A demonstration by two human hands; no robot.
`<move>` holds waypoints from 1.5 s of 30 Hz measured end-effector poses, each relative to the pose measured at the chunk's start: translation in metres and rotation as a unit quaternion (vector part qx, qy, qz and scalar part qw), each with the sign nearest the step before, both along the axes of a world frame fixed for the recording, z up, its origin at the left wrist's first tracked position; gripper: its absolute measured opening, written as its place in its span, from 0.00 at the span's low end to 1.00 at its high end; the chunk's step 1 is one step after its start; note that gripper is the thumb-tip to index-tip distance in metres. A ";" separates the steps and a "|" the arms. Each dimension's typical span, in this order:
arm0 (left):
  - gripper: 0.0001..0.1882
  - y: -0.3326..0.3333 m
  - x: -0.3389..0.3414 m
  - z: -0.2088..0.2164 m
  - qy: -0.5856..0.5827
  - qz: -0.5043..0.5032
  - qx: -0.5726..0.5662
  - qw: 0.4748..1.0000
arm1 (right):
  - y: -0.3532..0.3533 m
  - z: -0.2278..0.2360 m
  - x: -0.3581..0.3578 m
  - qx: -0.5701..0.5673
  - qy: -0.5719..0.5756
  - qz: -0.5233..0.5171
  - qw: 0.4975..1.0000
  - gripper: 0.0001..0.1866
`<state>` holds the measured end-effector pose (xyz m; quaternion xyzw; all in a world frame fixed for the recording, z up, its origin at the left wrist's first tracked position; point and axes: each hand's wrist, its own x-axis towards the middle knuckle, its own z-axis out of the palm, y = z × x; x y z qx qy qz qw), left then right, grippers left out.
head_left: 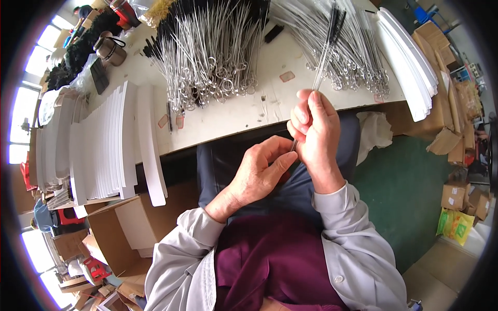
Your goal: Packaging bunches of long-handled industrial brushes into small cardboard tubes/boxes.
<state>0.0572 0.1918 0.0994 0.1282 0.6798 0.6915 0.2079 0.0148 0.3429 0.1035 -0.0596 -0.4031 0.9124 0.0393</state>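
Observation:
My right hand (320, 127) is closed around a few thin wire-handled brushes (322, 62). Their black bristle ends point up and away, over the pile at the back right. Lower down, my left hand (264, 168) pinches the near ends of the same wires between thumb and fingers. Both hands are above my lap, just off the table's front edge. On the table lies a big heap of wire brushes with black bristles and looped ends (212, 62). A second heap of looped wire brushes (358, 57), with pale bristles, lies to its right. How many brushes I hold is hard to make out.
Folded white card strips (104, 140) stand in a row at the table's left, with more white strips (407, 62) at the right end. A metal mug (110, 49) stands at the back left. An open cardboard box (122, 236) sits below the table's left side.

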 end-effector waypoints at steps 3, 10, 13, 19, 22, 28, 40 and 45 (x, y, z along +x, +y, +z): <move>0.10 0.005 0.001 -0.005 0.009 0.013 -0.032 0.999 | 0.000 -0.001 0.001 -0.001 -0.006 -0.015 1.000 0.17; 0.08 0.007 -0.008 -0.003 -0.053 -0.067 -0.093 0.992 | 0.018 -0.006 -0.009 -0.026 -0.009 -0.014 1.000 0.18; 0.09 0.011 -0.009 -0.006 -0.073 -0.074 -0.083 0.991 | 0.026 -0.005 -0.013 -0.026 -0.017 -0.028 0.999 0.19; 0.12 0.018 -0.017 -0.016 -0.030 -0.075 -0.115 0.990 | 0.044 -0.002 -0.022 -0.030 -0.019 -0.070 0.997 0.19; 0.13 0.018 -0.024 -0.015 0.032 -0.053 -0.159 0.985 | 0.062 -0.004 -0.033 -0.024 -0.020 -0.106 0.994 0.19; 0.10 0.024 -0.065 0.018 0.121 -0.012 -0.203 0.972 | 0.093 -0.033 -0.045 -0.015 -0.067 -0.169 0.983 0.18; 0.14 0.089 -0.227 0.012 0.260 0.052 -0.327 0.907 | 0.105 -0.058 -0.041 0.023 -0.055 -0.156 0.986 0.17; 0.17 0.117 -0.258 0.002 0.307 0.043 -0.416 0.855 | 0.107 -0.062 -0.041 0.034 -0.050 -0.149 0.987 0.17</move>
